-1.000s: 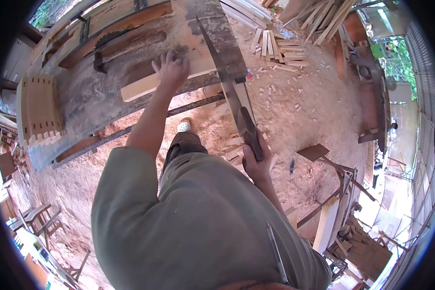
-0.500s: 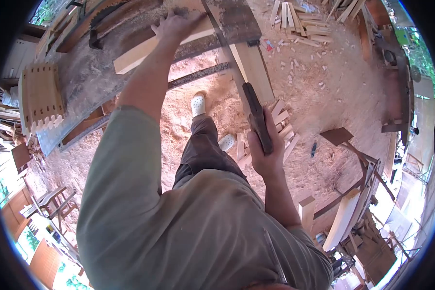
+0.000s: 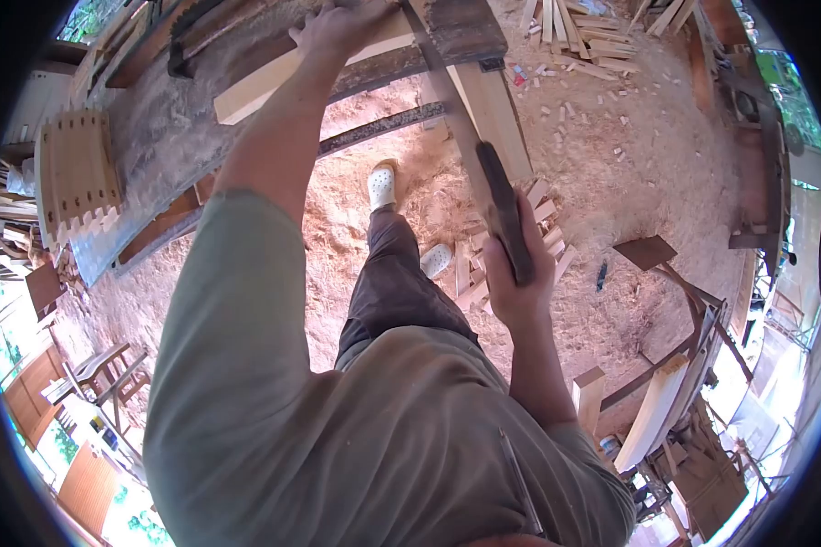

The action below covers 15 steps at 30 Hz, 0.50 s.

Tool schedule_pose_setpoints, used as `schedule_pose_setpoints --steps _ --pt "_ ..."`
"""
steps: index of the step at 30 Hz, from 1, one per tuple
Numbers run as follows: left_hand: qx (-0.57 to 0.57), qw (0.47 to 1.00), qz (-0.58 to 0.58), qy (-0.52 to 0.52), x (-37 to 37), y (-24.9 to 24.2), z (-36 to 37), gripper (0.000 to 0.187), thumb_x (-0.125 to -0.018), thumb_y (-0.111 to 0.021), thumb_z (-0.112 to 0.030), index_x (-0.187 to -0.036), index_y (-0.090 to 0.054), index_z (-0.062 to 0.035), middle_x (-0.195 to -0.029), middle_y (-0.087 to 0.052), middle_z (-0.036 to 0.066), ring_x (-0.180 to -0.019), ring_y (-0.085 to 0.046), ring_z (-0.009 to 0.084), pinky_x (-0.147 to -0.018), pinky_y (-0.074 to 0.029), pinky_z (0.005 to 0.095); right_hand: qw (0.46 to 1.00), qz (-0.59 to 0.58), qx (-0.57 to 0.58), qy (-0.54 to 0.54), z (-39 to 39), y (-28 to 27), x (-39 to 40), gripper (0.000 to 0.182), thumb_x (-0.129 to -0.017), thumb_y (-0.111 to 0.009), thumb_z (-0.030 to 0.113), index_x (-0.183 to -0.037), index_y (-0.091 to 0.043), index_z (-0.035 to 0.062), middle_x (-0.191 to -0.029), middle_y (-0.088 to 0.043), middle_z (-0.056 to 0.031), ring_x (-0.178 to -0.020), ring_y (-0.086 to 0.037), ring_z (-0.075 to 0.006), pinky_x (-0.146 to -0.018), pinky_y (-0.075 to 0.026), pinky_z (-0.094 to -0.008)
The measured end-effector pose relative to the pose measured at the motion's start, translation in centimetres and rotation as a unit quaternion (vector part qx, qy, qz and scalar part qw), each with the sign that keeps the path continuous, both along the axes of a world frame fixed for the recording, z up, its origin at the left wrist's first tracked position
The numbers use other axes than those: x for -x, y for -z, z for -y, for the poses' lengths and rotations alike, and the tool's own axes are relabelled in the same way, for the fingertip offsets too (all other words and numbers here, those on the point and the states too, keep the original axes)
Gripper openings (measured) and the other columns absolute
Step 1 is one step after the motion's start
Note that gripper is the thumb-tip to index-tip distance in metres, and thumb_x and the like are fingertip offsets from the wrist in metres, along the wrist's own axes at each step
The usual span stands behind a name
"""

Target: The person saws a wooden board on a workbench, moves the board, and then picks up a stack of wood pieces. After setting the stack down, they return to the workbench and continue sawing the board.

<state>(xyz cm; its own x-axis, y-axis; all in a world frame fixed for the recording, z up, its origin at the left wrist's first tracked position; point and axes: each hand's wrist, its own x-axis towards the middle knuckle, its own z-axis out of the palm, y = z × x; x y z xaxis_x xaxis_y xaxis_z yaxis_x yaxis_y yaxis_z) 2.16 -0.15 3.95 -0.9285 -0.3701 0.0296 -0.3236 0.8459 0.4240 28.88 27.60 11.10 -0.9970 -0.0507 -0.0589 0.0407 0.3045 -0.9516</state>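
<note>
- While the left hand [image 3: 342, 32] presses flat on the pale planed wooden board [image 3: 274, 77] lying across the dusty grey workbench [image 3: 169, 137], keep that pressure near the cut line.
- Right hand [image 3: 518, 287] is closed around the dark wooden handle of the long steel handsaw [image 3: 483, 173]; blade crosses the board's overhanging end.
- Judgement: long, straight strokes, wrist aligned with the blade; support the offcut to avoid splintering.

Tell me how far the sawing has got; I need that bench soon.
Looks done: short pale offcuts lie in the sawdust below the bench end. In hand: the left hand presses a long pale wooden board onto the dusty grey workbench; the right hand has its grip on the dark-handled handsaw, blade across the board. Left: the board shows no break; the cut's depth is hidden.
</note>
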Motion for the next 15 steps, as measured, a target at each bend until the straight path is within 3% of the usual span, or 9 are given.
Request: schedule_pose_setpoints --steps 4,6,7,9,11,13,15 --pt "-0.030 0.999 0.044 -0.007 -0.5 -1.4 -0.5 0.093 -0.070 -0.055 -0.086 -0.129 -0.062 -0.0148 -0.143 -0.053 0.014 -0.139 -0.039 0.0323 -0.115 -0.024 0.0490 0.998 -0.049 -0.028 -0.015 0.5 0.6 1.7 0.057 -0.093 -0.063 0.012 -0.144 -0.042 -0.0031 -0.101 -0.069 -0.0160 -0.085 -0.067 -0.0149 -0.073 -0.052 -0.0275" --pt "0.029 0.999 -0.021 -0.014 -1.4 -2.3 -1.5 0.074 -0.084 -0.049 -0.074 -0.120 -0.068 -0.0131 -0.132 -0.062 0.016 -0.132 -0.049 0.0336 -0.114 -0.027 0.0499 0.999 -0.028 -0.024 -0.009 3.0 1.0 6.4 0.057 -0.093 -0.063 0.012 -0.144 -0.042 -0.0029 -0.102 -0.069 -0.0173 -0.087 -0.067 -0.0154 -0.075 -0.052 -0.0281" --pt "0.028 0.999 -0.026 -0.016 -0.9 -1.2 -1.1 0.074 -0.084 -0.049 -0.074 -0.120 -0.068 -0.0131 -0.132 -0.062 0.016 -0.132 -0.049 0.0336 -0.114 -0.027 0.0499 0.999 -0.033 -0.024 -0.011 3.6 0.9 7.6 0.057 -0.093 -0.063 0.012 -0.144 -0.042 -0.0029 -0.102 -0.069 -0.0173 -0.087 -0.067 -0.0154 -0.075 -0.052 -0.0281" --pt "0.078 0.994 0.077 0.029 0.5 1.0 0.0 0.105 -0.075 -0.038 -0.092 -0.134 -0.061 -0.0075 -0.150 -0.046 0.013 -0.141 -0.040 0.0342 -0.117 -0.021 0.0566 0.999 -0.031 -0.029 -0.021 4.4 0.5 9.3 0.056 -0.093 -0.062 0.011 -0.143 -0.043 -0.0023 -0.101 -0.069 -0.0184 -0.086 -0.067 -0.0155 -0.075 -0.053 -0.0296" --pt "0.078 0.993 0.089 0.027 0.7 1.8 0.3 0.107 -0.074 -0.038 -0.093 -0.136 -0.059 -0.0081 -0.150 -0.046 0.013 -0.140 -0.040 0.0349 -0.117 -0.022 0.0554 0.999 -0.016 -0.026 -0.013 3.3 0.4 6.9 0.056 -0.093 -0.062 0.011 -0.144 -0.042 -0.0032 -0.103 -0.069 -0.0182 -0.088 -0.067 -0.0159 -0.078 -0.053 -0.0294" --pt "0.079 0.996 0.032 0.027 0.6 2.2 0.5 0.096 -0.081 -0.037 -0.086 -0.129 -0.064 -0.0065 -0.143 -0.053 0.015 -0.134 -0.047 0.0345 -0.115 -0.025 0.0556 1.000 0.012 -0.009 0.001 1.3 0.8 2.7 0.057 -0.093 -0.061 0.009 -0.144 -0.040 -0.0056 -0.106 -0.069 -0.0184 -0.093 -0.067 -0.0169 -0.082 -0.053 -0.0289" --pt "0.057 0.997 0.052 0.030 0.6 1.4 0.4 0.086 -0.085 -0.036 -0.077 -0.122 -0.068 -0.0056 -0.138 -0.057 0.017 -0.129 -0.052 0.0343 -0.113 -0.026 0.0560 0.998 0.056 0.008 0.009 -1.4 -0.5 -2.2 0.059 -0.092 -0.061 0.007 -0.144 -0.038 -0.0086 -0.109 -0.068 -0.0191 -0.099 -0.067 -0.0185 -0.086 -0.052 -0.0284"
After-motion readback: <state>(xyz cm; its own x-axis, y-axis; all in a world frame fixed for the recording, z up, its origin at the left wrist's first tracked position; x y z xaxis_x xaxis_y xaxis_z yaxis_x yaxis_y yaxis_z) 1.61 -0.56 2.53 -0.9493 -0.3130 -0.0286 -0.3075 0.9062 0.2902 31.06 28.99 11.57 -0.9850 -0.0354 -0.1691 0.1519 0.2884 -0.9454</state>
